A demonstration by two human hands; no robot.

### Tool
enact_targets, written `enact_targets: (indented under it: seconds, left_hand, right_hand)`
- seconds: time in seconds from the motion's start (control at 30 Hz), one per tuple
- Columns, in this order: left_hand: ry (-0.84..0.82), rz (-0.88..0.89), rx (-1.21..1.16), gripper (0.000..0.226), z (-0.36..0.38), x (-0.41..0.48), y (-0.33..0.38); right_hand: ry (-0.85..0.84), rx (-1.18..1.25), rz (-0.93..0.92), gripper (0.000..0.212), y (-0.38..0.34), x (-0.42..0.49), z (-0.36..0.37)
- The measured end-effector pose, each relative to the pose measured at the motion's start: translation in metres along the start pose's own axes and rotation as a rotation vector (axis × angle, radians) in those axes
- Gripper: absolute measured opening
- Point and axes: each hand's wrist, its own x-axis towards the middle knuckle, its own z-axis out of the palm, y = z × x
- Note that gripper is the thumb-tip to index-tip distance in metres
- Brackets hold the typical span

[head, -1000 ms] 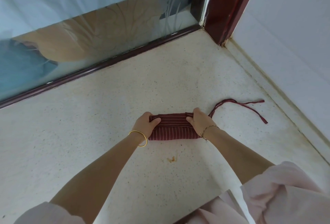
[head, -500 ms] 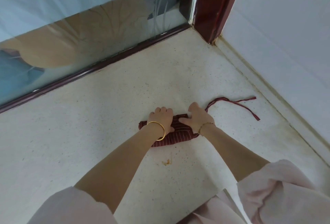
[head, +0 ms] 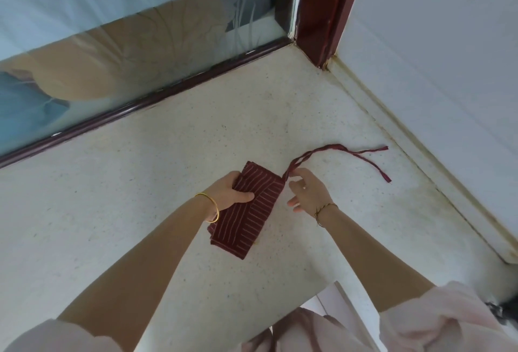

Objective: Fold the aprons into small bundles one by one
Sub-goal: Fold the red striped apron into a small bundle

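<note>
A dark red apron (head: 249,211) with thin pale stripes, folded into a narrow bundle, is lifted off the speckled white counter (head: 140,211) and hangs tilted. My left hand (head: 229,193) grips its upper end, thumb across the front. My right hand (head: 305,191) hovers just right of the bundle with fingers spread and relaxed, fingertips close to where the apron's ties (head: 336,152) leave the bundle. The two twisted ties trail right across the counter.
A glass pane with a dark red frame (head: 140,104) runs along the counter's far edge. A red post (head: 322,15) stands in the corner. A white wall (head: 434,57) borders the right side. My pink sleeves fill the bottom of the view.
The bundle lay flat under both hands. My left hand has since picked it up and turned it on end, and my right hand has let go and moved toward the ties.
</note>
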Motion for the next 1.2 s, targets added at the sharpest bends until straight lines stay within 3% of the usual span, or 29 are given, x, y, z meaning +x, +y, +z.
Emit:
enact_targets:
  seconds: [0.13, 0.23, 0.3, 0.37, 0.43, 0.67, 0.77, 0.87, 1.0, 1.07, 1.13, 1.2]
  left_hand:
    - [0.078, 0.049, -0.079, 0.039, -0.005, -0.020, 0.007]
    - [0.166, 0.096, 0.005, 0.032, -0.008, -0.030, 0.010]
    - [0.227, 0.126, 0.083, 0.029, -0.008, -0.033, 0.012]
    - [0.261, 0.135, 0.125, 0.027, -0.005, -0.036, 0.015]
    - [0.294, 0.116, 0.148, 0.029, -0.003, -0.038, 0.018]
    - [0.317, 0.089, -0.004, 0.032, 0.003, -0.043, 0.019]
    - [0.409, 0.064, -0.088, 0.028, 0.006, -0.043, 0.014]
    - [0.523, 0.044, -0.219, 0.024, 0.004, -0.041, 0.013]
    - [0.626, 0.071, -0.339, 0.022, -0.003, -0.044, 0.017]
    - [0.638, 0.100, -0.371, 0.022, -0.008, -0.049, 0.021]
    - [0.628, 0.133, -0.366, 0.023, -0.012, -0.053, 0.024]
    - [0.609, 0.164, -0.346, 0.023, -0.014, -0.058, 0.028]
  right_hand:
    - [0.032, 0.034, -0.124, 0.029, -0.024, 0.002, 0.006]
    - [0.049, 0.224, -0.038, 0.022, -0.044, 0.004, 0.003]
    - [0.052, 0.070, -0.043, 0.028, -0.055, 0.006, 0.004]
    - [0.038, -0.085, -0.025, 0.018, -0.062, 0.008, 0.006]
    - [0.046, -0.092, 0.012, 0.016, -0.064, 0.012, 0.008]
    - [0.125, 0.407, 0.079, 0.012, -0.072, 0.020, 0.003]
    - [0.052, 0.786, 0.164, 0.014, -0.076, 0.018, -0.003]
    - [0.000, 0.871, 0.271, 0.018, -0.067, 0.019, -0.003]
    - [-0.033, 0.707, 0.590, 0.021, -0.029, 0.011, 0.005]
    - [-0.079, 0.381, 0.658, 0.017, -0.017, 0.003, 0.008]
    - [-0.012, -0.075, 0.537, 0.014, -0.017, -0.001, 0.010]
    - [0.126, -0.428, 0.288, 0.041, -0.028, -0.001, 0.010]
